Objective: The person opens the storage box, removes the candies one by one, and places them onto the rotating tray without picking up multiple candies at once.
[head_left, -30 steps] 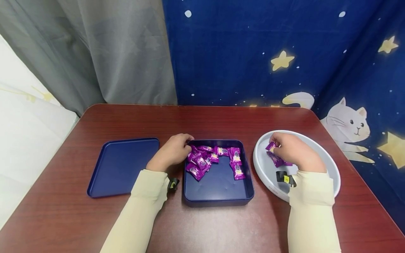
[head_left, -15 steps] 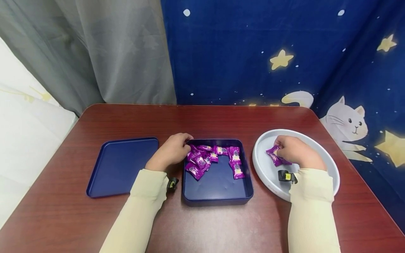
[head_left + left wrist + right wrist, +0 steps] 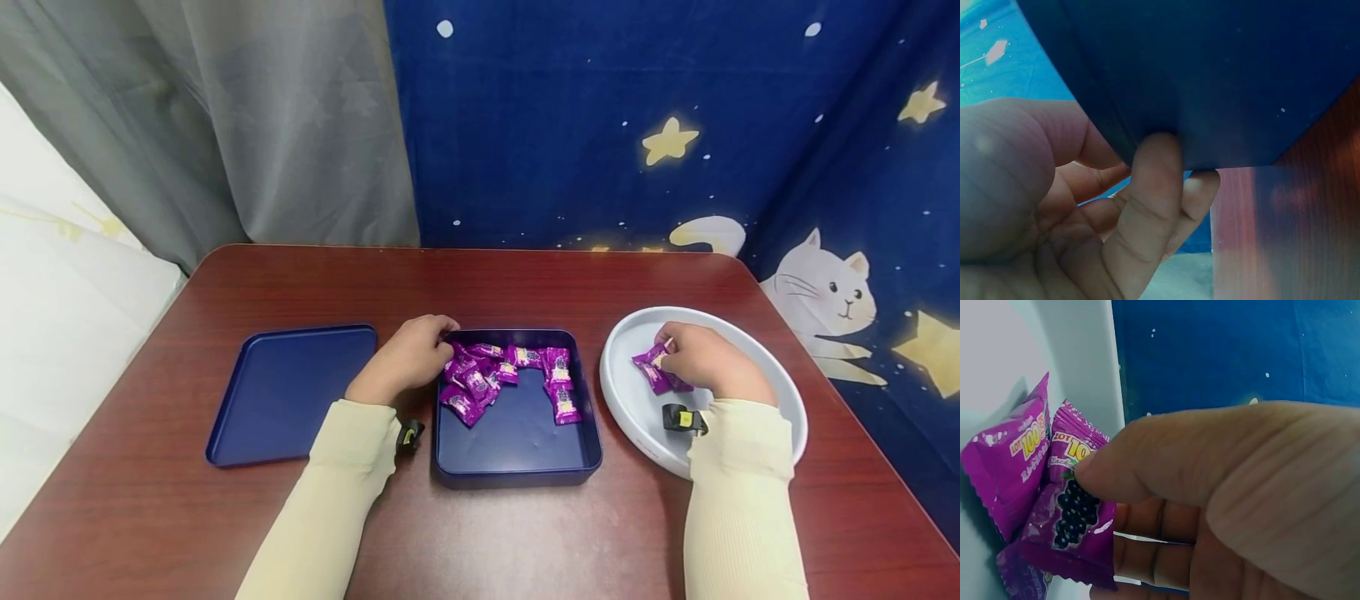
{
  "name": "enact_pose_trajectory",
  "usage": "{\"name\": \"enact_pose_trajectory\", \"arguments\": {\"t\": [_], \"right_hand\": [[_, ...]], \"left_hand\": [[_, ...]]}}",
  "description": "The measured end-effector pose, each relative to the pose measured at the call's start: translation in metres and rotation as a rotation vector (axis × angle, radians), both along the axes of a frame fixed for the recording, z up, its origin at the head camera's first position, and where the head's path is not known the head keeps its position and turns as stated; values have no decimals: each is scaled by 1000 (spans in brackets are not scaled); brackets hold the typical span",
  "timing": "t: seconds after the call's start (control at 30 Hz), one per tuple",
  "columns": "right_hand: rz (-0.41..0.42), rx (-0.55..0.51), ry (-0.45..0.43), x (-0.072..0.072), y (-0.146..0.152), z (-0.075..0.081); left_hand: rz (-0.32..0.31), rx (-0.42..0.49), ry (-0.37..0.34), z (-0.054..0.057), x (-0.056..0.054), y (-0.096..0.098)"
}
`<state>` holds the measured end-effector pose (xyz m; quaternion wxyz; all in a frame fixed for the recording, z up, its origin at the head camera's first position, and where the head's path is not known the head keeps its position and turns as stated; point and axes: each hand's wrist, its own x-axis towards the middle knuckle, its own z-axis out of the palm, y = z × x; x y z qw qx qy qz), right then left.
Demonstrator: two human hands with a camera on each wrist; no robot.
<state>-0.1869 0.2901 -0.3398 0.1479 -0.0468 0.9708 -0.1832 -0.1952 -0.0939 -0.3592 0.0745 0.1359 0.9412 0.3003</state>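
Observation:
My left hand grips the far left corner of a navy square box; in the left wrist view its thumb and fingers lie against the box wall. Inside, purple wrapped candies are heaped at the left, and several more candies line the far and right sides. Over a white round tray, my right hand pinches a purple candy printed with dark grapes. Beside it in the right wrist view are another purple candy and part of a third candy.
A flat navy lid lies on the brown wooden table, left of the box. Behind the table hang a grey curtain and a blue star-patterned curtain. A black wrist strap piece overlaps the white tray.
My right hand has shifted slightly right and toward me over the tray, now pinching a candy nearer the others there. The left hand and the box stay where they were.

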Motion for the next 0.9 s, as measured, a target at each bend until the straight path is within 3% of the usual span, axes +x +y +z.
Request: {"name": "enact_pose_trajectory", "arguments": {"t": [0.67, 0.9], "right_hand": [[-16, 5, -19, -3, 6, -1], [-13, 20, 12, -1, 4, 1]], "left_hand": [[3, 10, -3, -1, 1, 0], [12, 8, -8, 0, 1, 0]]}}
